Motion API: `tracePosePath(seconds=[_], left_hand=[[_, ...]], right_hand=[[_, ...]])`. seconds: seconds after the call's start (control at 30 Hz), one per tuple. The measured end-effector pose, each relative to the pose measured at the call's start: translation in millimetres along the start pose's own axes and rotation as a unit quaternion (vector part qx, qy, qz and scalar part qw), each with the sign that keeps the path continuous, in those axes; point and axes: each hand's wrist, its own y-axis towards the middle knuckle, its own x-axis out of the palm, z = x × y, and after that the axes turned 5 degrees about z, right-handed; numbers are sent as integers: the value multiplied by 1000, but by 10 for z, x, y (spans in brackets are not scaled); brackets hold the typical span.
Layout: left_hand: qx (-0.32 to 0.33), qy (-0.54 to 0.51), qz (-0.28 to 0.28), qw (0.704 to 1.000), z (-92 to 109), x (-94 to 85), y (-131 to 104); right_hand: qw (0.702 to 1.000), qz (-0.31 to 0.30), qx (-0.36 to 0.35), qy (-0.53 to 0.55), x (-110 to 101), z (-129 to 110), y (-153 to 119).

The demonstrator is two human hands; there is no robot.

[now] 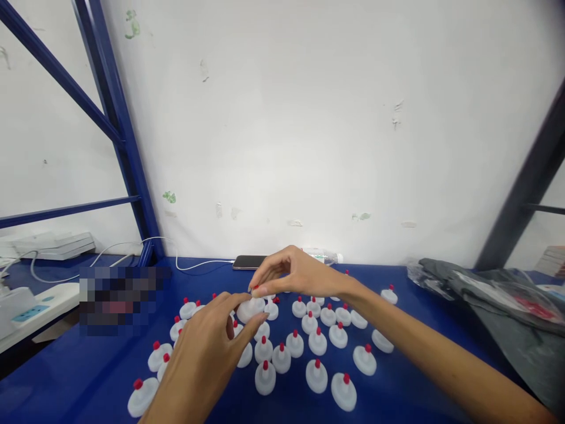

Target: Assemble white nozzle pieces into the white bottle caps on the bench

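Note:
Between the thumb and fingers of my left hand (207,341) is a white, rounded plastic bottle (249,310), held just above the table. My right hand (300,274) reaches across from the right and pinches the small red cap (255,288) at the top of that bottle. Its fingertips partly cover the cap, so I cannot tell how it sits. Around and below both hands stand several more white bottles with red caps, among them one at the front (265,378) and one at the near left (142,398). My left hand hides some of them.
Against the wall lie a phone (248,262) on a white cable and a clear plastic bottle (326,257). Grey plastic bags (494,306) cover the right side. A power strip (37,312) sits at left, near a blue metal frame (128,141).

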Motion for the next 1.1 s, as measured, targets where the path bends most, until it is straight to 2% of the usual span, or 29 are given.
tracePosePath(seconds=[0.1, 0.33, 0.5, 0.63, 0.7, 0.8, 0.9, 1.1], left_hand=[[11, 2, 6, 1000, 20, -13, -3], [23, -20, 35, 999, 49, -40, 3], [47, -10, 61, 997, 28, 2, 16], [24, -24, 51, 998, 53, 21, 6], [4, -40, 66, 997, 82, 2, -5], [-6, -53, 92, 994, 109, -44, -18], [0, -50, 97, 994, 102, -84, -21], [4, -48, 67, 997, 99, -116, -17]], right_hand=[[1000, -1, 2, 14, 70, 0, -7], [999, 6, 26, 32, 37, -13, -22], [1000, 14, 13, 24, 78, -1, -25], [1000, 14, 7, -3, 21, -6, -27], [998, 18, 19, -58, -77, 25, -32], [984, 28, 62, -164, -257, 166, -44], [969, 32, 107, -220, -386, 398, -53], [946, 11, 169, -275, -450, 754, -54]])
